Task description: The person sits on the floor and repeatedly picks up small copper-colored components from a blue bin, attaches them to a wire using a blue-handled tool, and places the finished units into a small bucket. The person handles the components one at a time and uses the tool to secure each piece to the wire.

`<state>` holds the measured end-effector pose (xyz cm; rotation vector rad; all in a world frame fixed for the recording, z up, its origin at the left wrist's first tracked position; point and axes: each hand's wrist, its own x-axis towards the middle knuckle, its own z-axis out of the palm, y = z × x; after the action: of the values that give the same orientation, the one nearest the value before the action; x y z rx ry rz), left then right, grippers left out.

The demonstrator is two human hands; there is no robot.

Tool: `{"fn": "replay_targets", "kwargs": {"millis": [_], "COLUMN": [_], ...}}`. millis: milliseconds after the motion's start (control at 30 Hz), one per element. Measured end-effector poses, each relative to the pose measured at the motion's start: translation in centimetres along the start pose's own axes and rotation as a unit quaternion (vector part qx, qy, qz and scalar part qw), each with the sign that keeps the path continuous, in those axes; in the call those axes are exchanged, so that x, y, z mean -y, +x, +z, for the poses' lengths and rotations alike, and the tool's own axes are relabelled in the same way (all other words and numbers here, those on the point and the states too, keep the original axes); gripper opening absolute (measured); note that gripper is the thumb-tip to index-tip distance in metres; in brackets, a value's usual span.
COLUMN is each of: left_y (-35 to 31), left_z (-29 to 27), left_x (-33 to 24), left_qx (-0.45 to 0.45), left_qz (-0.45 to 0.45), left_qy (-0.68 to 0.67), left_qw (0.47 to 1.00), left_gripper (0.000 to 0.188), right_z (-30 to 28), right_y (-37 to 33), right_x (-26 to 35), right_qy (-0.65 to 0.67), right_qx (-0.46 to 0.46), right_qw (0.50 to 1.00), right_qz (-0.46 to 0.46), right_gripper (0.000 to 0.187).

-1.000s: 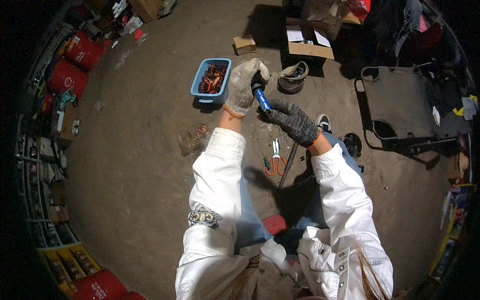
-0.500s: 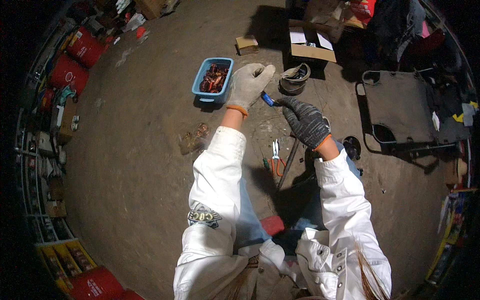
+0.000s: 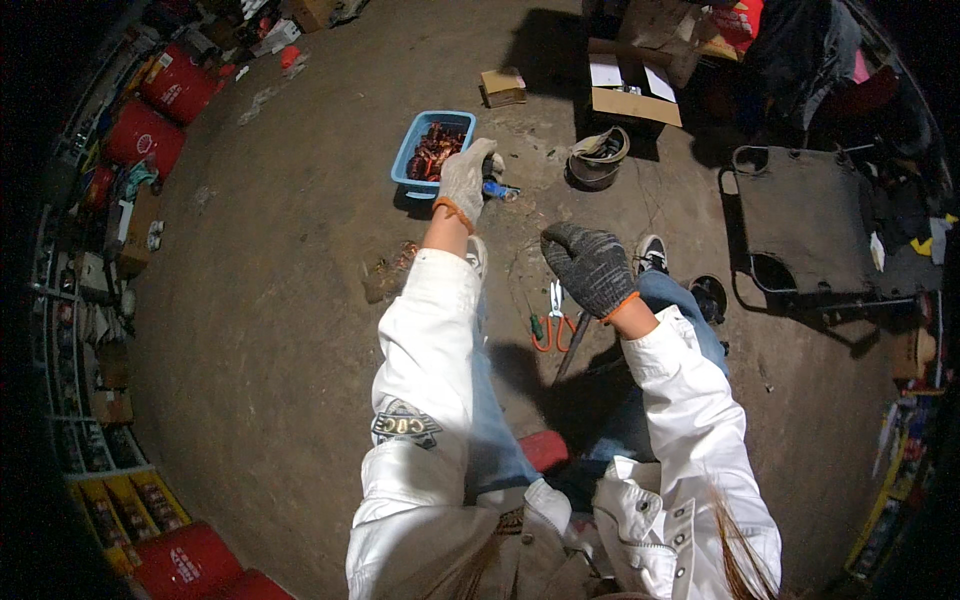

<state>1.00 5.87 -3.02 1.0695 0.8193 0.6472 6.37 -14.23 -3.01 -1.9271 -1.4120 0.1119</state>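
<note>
My left hand [image 3: 464,182], in a pale work glove, is closed on a small blue and dark part [image 3: 500,190] that juts from its fingers; its exact kind cannot be made out. Just beside that hand stands a light-blue plastic basin [image 3: 402,165] holding a heap of copper-red pieces [image 3: 436,150]. My right hand [image 3: 592,268], in a dark grey glove, has its fingers curled; what they hold, if anything, is hidden. Below it on the floor lie orange-handled pliers [image 3: 556,305], a green-handled tool [image 3: 537,327] and a dark rod [image 3: 572,352], its upper end covered by the hand.
A dark bucket [image 3: 594,176] and an open cardboard box [image 3: 632,102] stand beyond my right hand. A small carton [image 3: 503,87] sits farther off. Loose copper-coloured scraps [image 3: 384,278] lie left of my forearm. A folding cot [image 3: 805,220] is at right, red drums [image 3: 145,142] at left.
My hands have parted: the left drew back left toward the basin with the blue part, while the right came down nearer to me, over the rod. The view has shifted slightly.
</note>
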Motion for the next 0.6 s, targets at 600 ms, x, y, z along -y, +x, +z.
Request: {"fn": "replay_targets", "kwargs": {"millis": [600], "left_y": [3.4], "left_z": [-7.9], "left_x": [0.8], "left_qx": [-0.144], "left_qz": [0.157], "left_qy": [0.190], "left_qw": [0.958], "left_gripper": [0.035], "right_z": [-3.6], "right_y": [-3.7], "right_x": [0.2], "right_qy": [0.082], "right_qx": [0.106], "right_qw": [0.991], "right_qz": [-0.016], "right_gripper": [0.023]}}
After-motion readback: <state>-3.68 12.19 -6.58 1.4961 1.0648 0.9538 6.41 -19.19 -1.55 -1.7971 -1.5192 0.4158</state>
